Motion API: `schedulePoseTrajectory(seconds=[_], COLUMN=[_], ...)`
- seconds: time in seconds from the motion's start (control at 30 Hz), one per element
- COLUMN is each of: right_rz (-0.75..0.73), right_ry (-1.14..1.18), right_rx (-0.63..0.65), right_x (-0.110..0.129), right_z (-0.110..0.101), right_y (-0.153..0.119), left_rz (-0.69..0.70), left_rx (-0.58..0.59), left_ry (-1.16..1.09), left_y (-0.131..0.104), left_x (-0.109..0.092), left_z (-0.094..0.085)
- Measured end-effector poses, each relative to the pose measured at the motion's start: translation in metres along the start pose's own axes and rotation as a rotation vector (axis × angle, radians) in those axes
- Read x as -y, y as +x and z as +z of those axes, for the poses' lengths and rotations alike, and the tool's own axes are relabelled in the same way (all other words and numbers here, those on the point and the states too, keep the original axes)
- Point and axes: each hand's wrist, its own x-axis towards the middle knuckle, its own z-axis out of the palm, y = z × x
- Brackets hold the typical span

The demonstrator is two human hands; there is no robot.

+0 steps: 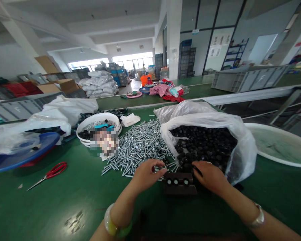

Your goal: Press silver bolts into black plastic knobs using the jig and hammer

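The dark block (180, 190) sat nearest, three round-faced pieces (176, 182) seated with one wider gap; the left hand (144, 175) curled beside it, the right hand (213, 177) bent opposite, pinch undeterminable in both; loose screws (140, 144) and an open bag (244, 147) of black pieces (205, 142) crowded beyond; a grey crate (253, 79) stood farther.

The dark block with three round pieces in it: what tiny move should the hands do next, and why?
Maybe the right hand should bring a black piece to the wider gap in the dark block. Two round pieces sit close together, the third stands farther off, and that hand's fingers are right beside the block.
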Motion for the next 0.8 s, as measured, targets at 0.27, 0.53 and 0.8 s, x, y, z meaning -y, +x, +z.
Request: schedulePoseTrajectory(seconds=[0.27, 0.53, 0.8], right_rz=[0.056, -0.235, -0.034], right_ry=[-0.023, 0.127, 0.039], right_rx=[0.036, 0.168, -0.057], right_x=[-0.021, -0.001, -0.021], right_z=[-0.012, -0.017, 0.011], right_y=[0.037, 0.035, 0.034], left_rz=[-0.060, 0.025, 0.034], left_rx=[0.051, 0.104, 0.397], left_ry=[0.007, 0.098, 0.118], left_y=[0.001, 0.000, -0.050], left_x=[0.046, 0.042, 0.025], left_z=[0.020, 0.024, -0.030])
